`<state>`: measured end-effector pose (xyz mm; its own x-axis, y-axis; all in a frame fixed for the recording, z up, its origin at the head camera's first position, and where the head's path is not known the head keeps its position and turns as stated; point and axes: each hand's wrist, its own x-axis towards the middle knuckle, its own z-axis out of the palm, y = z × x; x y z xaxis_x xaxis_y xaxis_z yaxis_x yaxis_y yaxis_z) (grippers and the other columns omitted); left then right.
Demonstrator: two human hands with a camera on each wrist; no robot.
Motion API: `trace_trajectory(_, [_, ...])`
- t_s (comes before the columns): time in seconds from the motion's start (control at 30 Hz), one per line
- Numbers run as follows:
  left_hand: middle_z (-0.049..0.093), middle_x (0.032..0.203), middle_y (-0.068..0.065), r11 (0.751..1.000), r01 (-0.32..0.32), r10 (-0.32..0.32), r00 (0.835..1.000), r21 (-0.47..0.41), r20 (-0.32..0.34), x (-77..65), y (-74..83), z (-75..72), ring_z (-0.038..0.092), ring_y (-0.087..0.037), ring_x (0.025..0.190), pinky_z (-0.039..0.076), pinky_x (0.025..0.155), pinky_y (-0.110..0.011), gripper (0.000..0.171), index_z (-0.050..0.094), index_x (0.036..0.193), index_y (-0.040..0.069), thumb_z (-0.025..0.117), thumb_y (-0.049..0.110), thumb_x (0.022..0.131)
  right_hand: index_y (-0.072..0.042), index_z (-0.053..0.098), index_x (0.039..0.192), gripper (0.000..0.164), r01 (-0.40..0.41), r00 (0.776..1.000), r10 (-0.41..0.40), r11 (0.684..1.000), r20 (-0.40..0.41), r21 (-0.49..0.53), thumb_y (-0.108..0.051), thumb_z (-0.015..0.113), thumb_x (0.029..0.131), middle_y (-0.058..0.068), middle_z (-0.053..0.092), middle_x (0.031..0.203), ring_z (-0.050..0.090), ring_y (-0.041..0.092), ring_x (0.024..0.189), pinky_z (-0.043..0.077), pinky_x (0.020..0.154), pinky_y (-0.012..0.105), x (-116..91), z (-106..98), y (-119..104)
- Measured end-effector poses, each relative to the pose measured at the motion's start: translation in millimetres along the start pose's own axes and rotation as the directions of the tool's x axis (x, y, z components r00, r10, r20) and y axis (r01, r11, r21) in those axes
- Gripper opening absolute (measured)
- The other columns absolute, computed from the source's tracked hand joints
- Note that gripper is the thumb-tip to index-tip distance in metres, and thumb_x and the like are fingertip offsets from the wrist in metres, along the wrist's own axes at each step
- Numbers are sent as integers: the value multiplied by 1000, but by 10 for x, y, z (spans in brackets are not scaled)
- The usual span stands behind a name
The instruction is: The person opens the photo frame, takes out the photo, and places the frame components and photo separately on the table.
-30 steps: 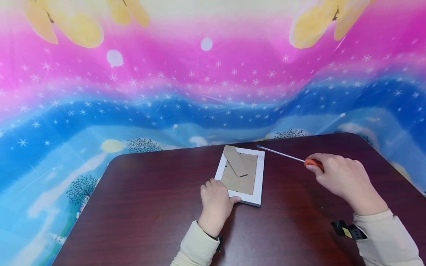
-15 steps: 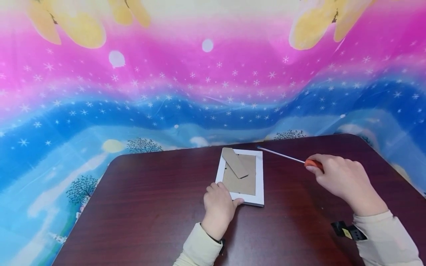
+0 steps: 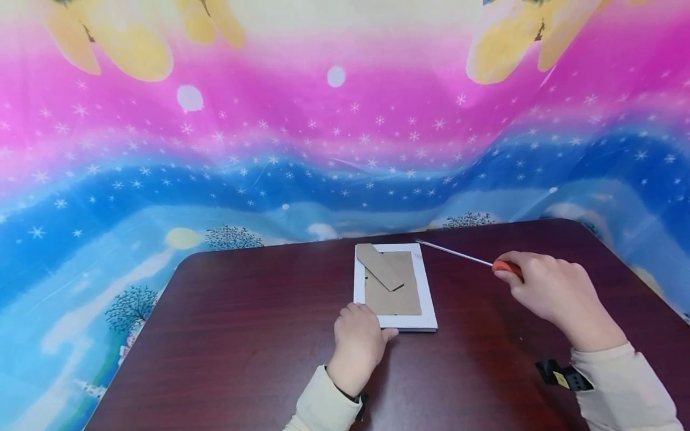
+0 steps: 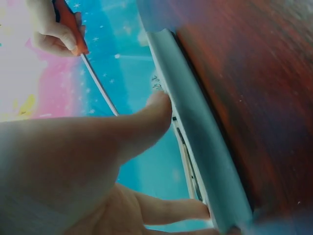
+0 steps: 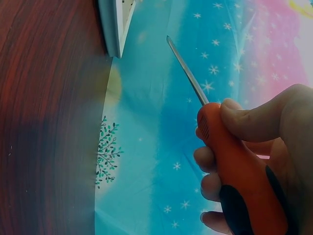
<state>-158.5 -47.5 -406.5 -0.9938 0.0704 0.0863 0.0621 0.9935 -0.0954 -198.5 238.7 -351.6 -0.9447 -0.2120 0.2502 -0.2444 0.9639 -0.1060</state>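
Note:
A white picture frame [image 3: 427,294] lies face down on the dark table, its brown backing board [image 3: 399,305] facing up. Slanted across that board is a cardboard easel leg [image 3: 378,268]. My left hand [image 3: 357,335] grips the frame's near left corner, thumb along the near edge and fingers at the left side. In the left wrist view the thumb [image 4: 159,115] sits on the frame's edge. My right hand [image 3: 552,290] holds a screwdriver by its orange and black handle [image 5: 244,166]. The metal shaft [image 3: 458,254] points left, its tip near the frame's far right corner in the head view.
The reddish-brown wooden table [image 3: 242,335] has rounded far corners. Behind it hangs a pink and blue cloth [image 3: 302,143] printed with snowflakes. A black strap [image 3: 563,376] is worn at the right wrist.
The frame has turned counter-clockwise in the head view, its near end swinging right and its far end left. My left hand has moved slightly right and nearer. The screwdriver has barely moved.

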Motion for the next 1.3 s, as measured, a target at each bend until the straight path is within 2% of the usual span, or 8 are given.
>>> trace_trajectory(0.1, [63, 79, -11, 1000, -18, 18, 1000, -21, -3, 51, -47, 16, 58, -24, 77, 51, 67, -34, 65, 62, 89, 0, 56, 64, 77, -14, 68, 95, 20, 3, 1000, -3, 1000, -3, -2, -31, 59, 87, -4, 54, 53, 44, 14, 49, 37, 40, 34, 1, 0, -2])
trace_trajectory(0.2, [64, 82, -11, 998, -34, 33, 999, -52, -17, 108, -103, 40, 58, -26, 82, 50, 72, -37, 58, 60, 90, 3, 57, 60, 79, -14, 68, 94, 20, 8, 1000, -8, 1000, -13, -5, -31, 59, 87, -4, 53, 52, 44, 14, 49, 36, 40, 33, -2, -3, -6])
trace_trajectory(0.4, [62, 100, -11, 996, -70, 67, 997, -62, -42, 213, -220, 97, 53, -26, 96, 50, 79, -39, 61, 64, 107, 3, 57, 58, 81, -14, 68, 93, 19, 11, 1000, -11, 1000, -27, -5, -30, 59, 87, -4, 51, 51, 43, 14, 48, 36, 40, 32, -9, -3, -12])
trace_trajectory(0.53, [59, 118, -11, 990, -109, 106, 994, -95, -37, 272, -299, 129, 49, -27, 110, 48, 89, -41, 66, 59, 120, 3, 57, 57, 82, -15, 68, 94, 19, 9, 1000, -9, 1000, -19, 0, -30, 60, 87, -4, 54, 54, 44, 14, 49, 37, 40, 34, 0, -2, -9])
trace_trajectory(0.6, [56, 129, -11, 980, -130, 128, 992, -153, -23, 292, -338, 137, 48, -27, 117, 47, 94, -43, 71, 54, 128, 4, 58, 58, 82, -14, 68, 94, 19, 8, 1000, -8, 1000, -19, 0, -30, 60, 87, -4, 55, 54, 45, 14, 50, 37, 40, 33, 1, -1, -12])
trace_trajectory(0.8, [38, 152, -10, 942, -149, 185, 978, -301, 95, 323, -435, 202, 38, -29, 133, 39, 106, -50, 90, 39, 144, 11, 54, 69, 76, -14, 68, 94, 19, 8, 1000, -8, 1000, -15, -4, -29, 61, 86, -3, 54, 53, 44, 14, 49, 37, 40, 32, -1, 3, -22])
trace_trajectory(0.9, [34, 155, -9, 938, -158, 199, 974, -307, 108, 326, -439, 222, 36, -28, 135, 38, 107, -50, 96, 37, 145, 10, 54, 72, 74, -14, 68, 94, 19, 10, 1000, -10, 1000, -15, -6, -29, 61, 86, -3, 55, 54, 44, 14, 49, 38, 40, 33, -5, 7, -22])
trace_trajectory(1.3, [46, 148, -9, 967, -155, 167, 985, -202, 45, 321, -331, 227, 43, -27, 129, 42, 101, -48, 100, 44, 140, 6, 57, 74, 68, -14, 69, 93, 18, 14, 999, -14, 1000, -29, -8, -29, 62, 85, -3, 55, 53, 45, 14, 49, 39, 40, 34, -4, 19, -27])
